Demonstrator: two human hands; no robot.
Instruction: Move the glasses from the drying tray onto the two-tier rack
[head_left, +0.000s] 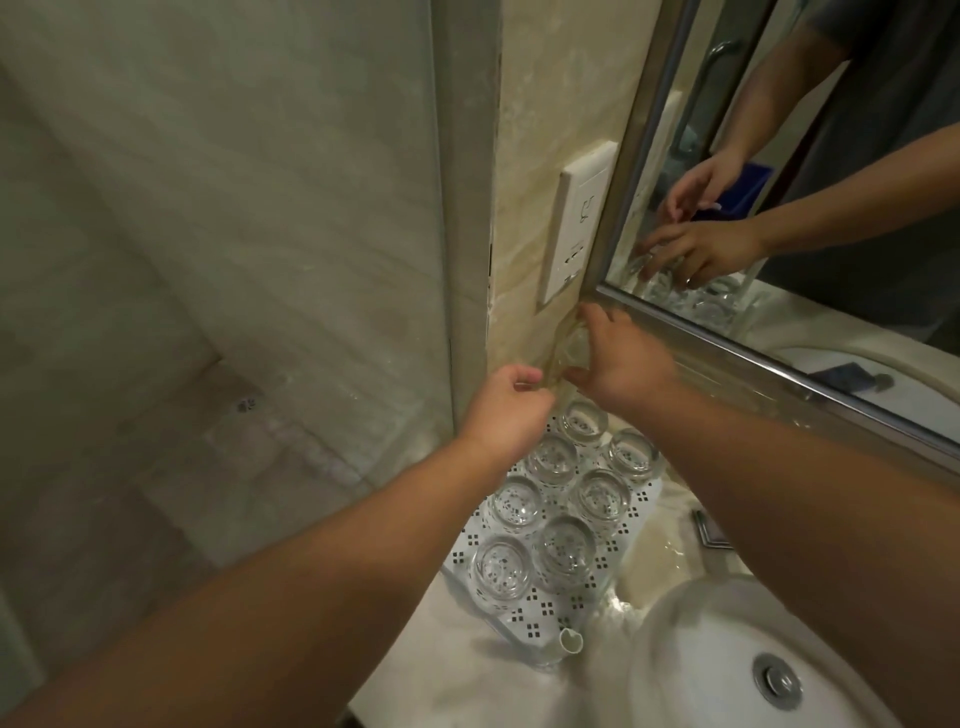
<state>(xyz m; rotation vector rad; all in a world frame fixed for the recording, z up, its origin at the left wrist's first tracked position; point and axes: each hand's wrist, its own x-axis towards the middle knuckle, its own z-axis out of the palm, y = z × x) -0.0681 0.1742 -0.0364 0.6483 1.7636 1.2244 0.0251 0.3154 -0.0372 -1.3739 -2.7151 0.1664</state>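
Several clear glasses (563, 551) stand upside down in two rows on the white perforated drying tray (524, 621) on the counter. Above the tray's far end, my right hand (621, 361) grips one more clear glass (563, 356), tilted and held close to the wall corner under the mirror frame. My left hand (511, 405) hovers just left of that glass's lower end with its fingers curled; whether it touches the glass is unclear. I cannot make out a two-tier rack in this view.
A mirror (831, 156) with a metal frame hangs on the right, and a wall socket (576, 228) sits beside it. The white basin (701, 670) lies at the lower right. A glass shower partition (208, 260) fills the left.
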